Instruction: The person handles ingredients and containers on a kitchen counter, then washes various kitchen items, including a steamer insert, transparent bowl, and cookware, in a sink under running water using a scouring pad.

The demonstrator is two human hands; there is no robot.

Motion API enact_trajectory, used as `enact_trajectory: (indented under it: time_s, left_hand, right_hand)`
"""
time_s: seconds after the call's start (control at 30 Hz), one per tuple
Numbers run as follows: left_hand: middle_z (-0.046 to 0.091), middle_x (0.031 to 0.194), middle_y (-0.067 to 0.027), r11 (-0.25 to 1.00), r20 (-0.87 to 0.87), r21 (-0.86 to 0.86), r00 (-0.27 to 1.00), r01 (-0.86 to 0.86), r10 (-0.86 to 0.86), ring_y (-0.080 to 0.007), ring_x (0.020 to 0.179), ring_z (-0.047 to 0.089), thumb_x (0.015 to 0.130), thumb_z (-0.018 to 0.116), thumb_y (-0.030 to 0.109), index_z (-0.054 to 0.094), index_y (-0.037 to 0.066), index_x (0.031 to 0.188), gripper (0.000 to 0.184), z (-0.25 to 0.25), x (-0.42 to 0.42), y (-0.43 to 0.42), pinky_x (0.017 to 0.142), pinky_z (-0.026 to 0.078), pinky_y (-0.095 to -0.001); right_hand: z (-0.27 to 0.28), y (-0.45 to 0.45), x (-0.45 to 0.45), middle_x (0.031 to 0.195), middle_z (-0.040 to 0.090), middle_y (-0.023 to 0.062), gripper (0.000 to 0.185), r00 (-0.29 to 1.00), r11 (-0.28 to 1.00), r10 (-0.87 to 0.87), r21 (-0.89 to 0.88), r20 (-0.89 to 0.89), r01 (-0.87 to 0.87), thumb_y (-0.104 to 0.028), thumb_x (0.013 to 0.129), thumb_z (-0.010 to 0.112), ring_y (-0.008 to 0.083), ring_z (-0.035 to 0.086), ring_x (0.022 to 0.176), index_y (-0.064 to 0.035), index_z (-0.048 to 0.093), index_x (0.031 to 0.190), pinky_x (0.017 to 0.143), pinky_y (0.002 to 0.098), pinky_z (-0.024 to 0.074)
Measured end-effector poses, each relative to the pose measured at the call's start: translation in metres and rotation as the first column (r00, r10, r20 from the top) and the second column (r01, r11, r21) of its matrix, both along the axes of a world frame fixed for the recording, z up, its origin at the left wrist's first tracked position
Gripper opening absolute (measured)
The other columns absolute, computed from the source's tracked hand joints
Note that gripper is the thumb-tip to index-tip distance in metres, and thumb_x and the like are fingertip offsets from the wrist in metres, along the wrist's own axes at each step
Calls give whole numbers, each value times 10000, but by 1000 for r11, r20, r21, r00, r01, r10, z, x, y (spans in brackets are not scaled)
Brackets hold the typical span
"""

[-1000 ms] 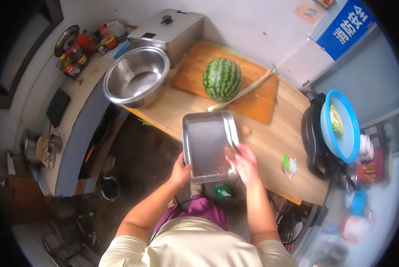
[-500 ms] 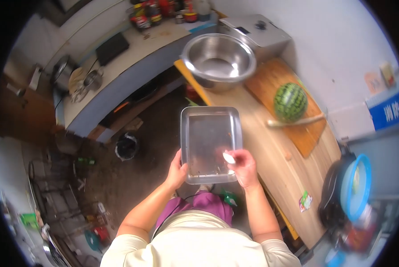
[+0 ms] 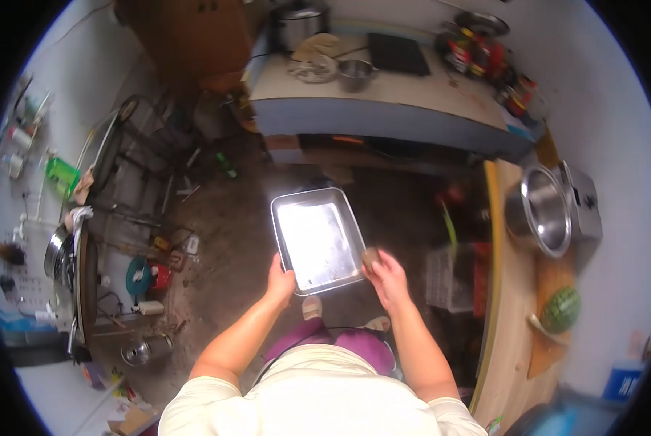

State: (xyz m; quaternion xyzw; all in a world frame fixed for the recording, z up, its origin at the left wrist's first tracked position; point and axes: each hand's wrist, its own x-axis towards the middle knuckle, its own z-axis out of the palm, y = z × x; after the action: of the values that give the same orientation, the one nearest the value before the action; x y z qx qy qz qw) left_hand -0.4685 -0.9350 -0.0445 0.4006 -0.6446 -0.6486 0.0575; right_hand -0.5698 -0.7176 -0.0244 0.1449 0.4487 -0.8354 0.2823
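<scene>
Between the hands (image 3: 336, 282), pinched at both edges, lies the metal tray (image 3: 320, 236).

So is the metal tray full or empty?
Nearly empty: the metal tray shows its shiny bottom, with just a few small dark specks near the edge closest to the person.

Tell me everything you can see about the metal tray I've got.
The metal tray is a rectangle with rounded corners, shallow walls and a rim, silvery and shiny like steel. Glare whitens much of its inside; small dark specks show toward the near end. It is open side up, slightly turned, held over the floor. Your left hand grips its near left side. Your right hand holds a small brownish object by the right rim; whether either touches it is unclear.
</scene>
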Motion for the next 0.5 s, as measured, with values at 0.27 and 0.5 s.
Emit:
enact_trajectory:
  time_s: [0.27, 0.5]
  left_hand:
    - [534, 1126, -159, 955, -11, -87, 959, -284, 285, -235, 1041, 521, 715, 353, -153, 380, 26, 1269, 582, -2, 47, -125, 889, 394, -299]
    - [572, 1029, -109, 873, 9, -88, 876, -481, 483, -182, 932, 548, 706, 358, -149, 435, 27, 1214, 543, -19, 50, -148, 820, 419, -260]
  right_hand:
    - [-72, -146, -46, 1032, 557, 155, 259, 990, 986, 3, 162, 141, -26, 42, 823, 494, 239, 565, 936, 57, 490, 1082, 827, 337, 502]
    - [-111, -208, -90, 1103, 499, 125, 493, 943, 936, 288, 161, 167, -314, -145, 841, 581, 222, 533, 954, -5, 345, 1251, 795, 347, 464]
